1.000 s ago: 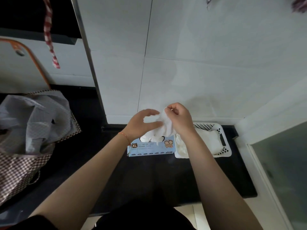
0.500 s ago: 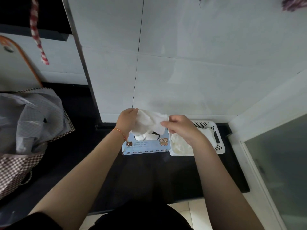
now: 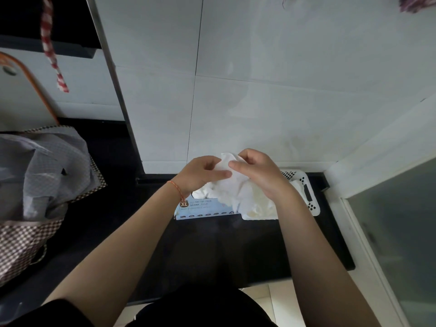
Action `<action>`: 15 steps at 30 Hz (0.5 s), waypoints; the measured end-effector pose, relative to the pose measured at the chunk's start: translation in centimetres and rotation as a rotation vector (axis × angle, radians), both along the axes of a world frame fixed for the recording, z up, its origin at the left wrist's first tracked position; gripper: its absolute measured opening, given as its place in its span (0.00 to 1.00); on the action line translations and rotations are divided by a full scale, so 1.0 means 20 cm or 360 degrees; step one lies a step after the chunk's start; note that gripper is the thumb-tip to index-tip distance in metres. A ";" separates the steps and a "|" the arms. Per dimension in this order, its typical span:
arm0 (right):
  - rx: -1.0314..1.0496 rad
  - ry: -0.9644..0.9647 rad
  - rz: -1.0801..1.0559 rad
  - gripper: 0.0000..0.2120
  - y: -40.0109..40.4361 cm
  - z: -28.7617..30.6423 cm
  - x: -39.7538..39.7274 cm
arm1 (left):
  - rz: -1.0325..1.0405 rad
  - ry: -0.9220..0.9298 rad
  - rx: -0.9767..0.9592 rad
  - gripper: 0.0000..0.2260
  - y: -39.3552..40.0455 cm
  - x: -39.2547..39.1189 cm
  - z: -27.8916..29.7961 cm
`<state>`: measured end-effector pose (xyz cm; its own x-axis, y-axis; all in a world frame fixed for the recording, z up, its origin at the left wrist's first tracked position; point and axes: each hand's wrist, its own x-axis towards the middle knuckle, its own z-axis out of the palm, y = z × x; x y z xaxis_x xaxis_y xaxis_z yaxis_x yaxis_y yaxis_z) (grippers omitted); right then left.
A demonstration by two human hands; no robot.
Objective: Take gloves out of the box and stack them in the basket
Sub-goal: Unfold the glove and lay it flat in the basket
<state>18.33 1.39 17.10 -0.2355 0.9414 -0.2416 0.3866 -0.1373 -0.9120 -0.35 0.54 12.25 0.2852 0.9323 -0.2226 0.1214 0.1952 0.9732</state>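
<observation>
Pale wall tiles [image 3: 271, 55] rise behind a dark counter [image 3: 212, 244] on which the work is set out against the far edge. On the left of the pair stands the glove box [image 3: 203, 210], light blue and marked XL, with white material showing at its top opening. Touching its right side sits the white perforated basket [image 3: 310, 201], which already holds a low heap of pale gloves [image 3: 257, 206]. Raised over the junction of box and basket, both hands meet on one white glove [image 3: 232, 182]. The left hand [image 3: 200, 174], a thin cord on its wrist, pinches the upper edge between thumb and fingers; the right hand [image 3: 258, 173] has its fingers curled about the same piece, whose crumpled lower part hangs toward the containers. Whether the hanging end touches the box or the heap cannot be told. Judged from this arrangement, the task is partly done: several gloves lie in the basket, one is in hand and not yet laid down, and the box appears far from empty. At far left, apart from the work, stands a checked bag [image 3: 28, 237] holding grey plastic.
</observation>
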 end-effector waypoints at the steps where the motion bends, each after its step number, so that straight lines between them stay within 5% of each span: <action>1: 0.0007 0.0007 0.0001 0.10 0.00 0.00 0.01 | 0.0005 0.0032 -0.0030 0.18 0.00 -0.01 -0.01; 8: -0.0001 -0.0087 -0.0109 0.05 0.00 0.01 0.10 | -0.0021 -0.0016 -0.0072 0.04 0.02 -0.04 0.01; 15: -0.0048 -0.0278 -0.0093 0.14 -0.03 0.02 0.08 | -0.0038 -0.0035 -0.0056 0.04 0.02 0.01 0.02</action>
<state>20.00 0.75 17.46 -0.1327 0.9439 -0.3023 0.5295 -0.1903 -0.8267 -0.12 0.92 12.67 0.3125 0.9168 -0.2485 0.1055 0.2265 0.9683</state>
